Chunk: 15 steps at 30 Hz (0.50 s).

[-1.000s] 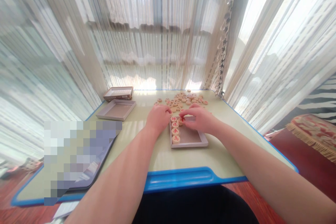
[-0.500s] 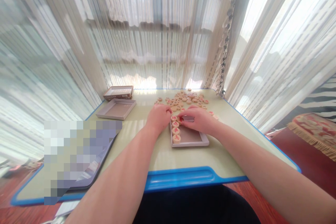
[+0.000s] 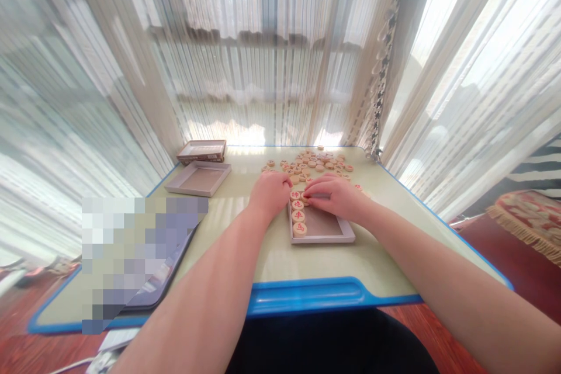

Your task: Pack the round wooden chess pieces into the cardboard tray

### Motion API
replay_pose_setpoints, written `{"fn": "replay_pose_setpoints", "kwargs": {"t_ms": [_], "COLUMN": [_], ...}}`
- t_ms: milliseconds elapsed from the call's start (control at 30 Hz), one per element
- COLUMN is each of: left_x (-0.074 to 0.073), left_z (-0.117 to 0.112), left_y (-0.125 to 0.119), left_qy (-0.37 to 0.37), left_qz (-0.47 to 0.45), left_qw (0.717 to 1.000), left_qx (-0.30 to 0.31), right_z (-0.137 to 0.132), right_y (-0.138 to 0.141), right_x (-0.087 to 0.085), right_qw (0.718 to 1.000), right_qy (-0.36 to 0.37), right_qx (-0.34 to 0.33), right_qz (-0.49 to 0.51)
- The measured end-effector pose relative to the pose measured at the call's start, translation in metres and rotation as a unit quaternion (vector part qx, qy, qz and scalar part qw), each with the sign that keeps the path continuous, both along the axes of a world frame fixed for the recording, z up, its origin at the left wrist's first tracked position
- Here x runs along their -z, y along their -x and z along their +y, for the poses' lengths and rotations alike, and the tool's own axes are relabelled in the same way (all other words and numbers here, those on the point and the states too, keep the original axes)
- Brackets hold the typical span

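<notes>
A shallow cardboard box (image 3: 323, 240) lies in front of me on the table. Down its left side runs a column of round wooden Chinese chess pieces (image 3: 298, 216) with red characters facing up. My right hand (image 3: 335, 194) reaches over the box and pinches another Chinese chess piece (image 3: 305, 199) beside the top one of that column; the fingers hide most of it. At the box's far left corner, my left hand (image 3: 270, 190) has its fingers curled closed against the edge, their tips partly hidden.
Many loose chess pieces (image 3: 322, 162) are heaped beyond the box. An open box tray (image 3: 197, 179) and another box (image 3: 201, 151) stand at the far left. A blurred-out device (image 3: 175, 257) lies at the near left. Blue trim (image 3: 307, 298) edges the table.
My right fingers have shifted slightly over the piece at the box's far end, and its red character no longer shows. The whole view has moved a little. My left hand stays at the corner.
</notes>
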<state>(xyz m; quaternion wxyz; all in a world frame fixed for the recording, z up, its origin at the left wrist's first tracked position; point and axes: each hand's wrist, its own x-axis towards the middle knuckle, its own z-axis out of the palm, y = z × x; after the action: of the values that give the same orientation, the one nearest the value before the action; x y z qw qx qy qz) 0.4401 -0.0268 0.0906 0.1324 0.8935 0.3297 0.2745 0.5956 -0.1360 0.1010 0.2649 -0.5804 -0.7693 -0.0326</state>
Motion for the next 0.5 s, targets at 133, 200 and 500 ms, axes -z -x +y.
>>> {"fn": "replay_pose_setpoints", "kwargs": {"t_ms": [133,200,500], "left_x": [0.0,0.0001,-0.0006], "left_z": [-0.0005,-0.0005,-0.0005], "left_y": [-0.0003,-0.0005,-0.0008], "left_qy": [0.001,0.0,-0.006], "left_qz": [0.001,0.001,0.004], "left_qw": [1.0,1.0,1.0], "left_qx": [-0.004,-0.003,0.002], "right_z": [0.0001,-0.0002,0.0002], "right_y": [0.0006,0.0012,0.0035], "right_x": [0.0006,0.0011,0.0022], "right_qw": [1.0,1.0,0.995], "right_qy": [0.003,0.01,0.047], "right_qx": [0.01,0.02,0.076], "right_qz": [-0.002,-0.004,-0.039]}}
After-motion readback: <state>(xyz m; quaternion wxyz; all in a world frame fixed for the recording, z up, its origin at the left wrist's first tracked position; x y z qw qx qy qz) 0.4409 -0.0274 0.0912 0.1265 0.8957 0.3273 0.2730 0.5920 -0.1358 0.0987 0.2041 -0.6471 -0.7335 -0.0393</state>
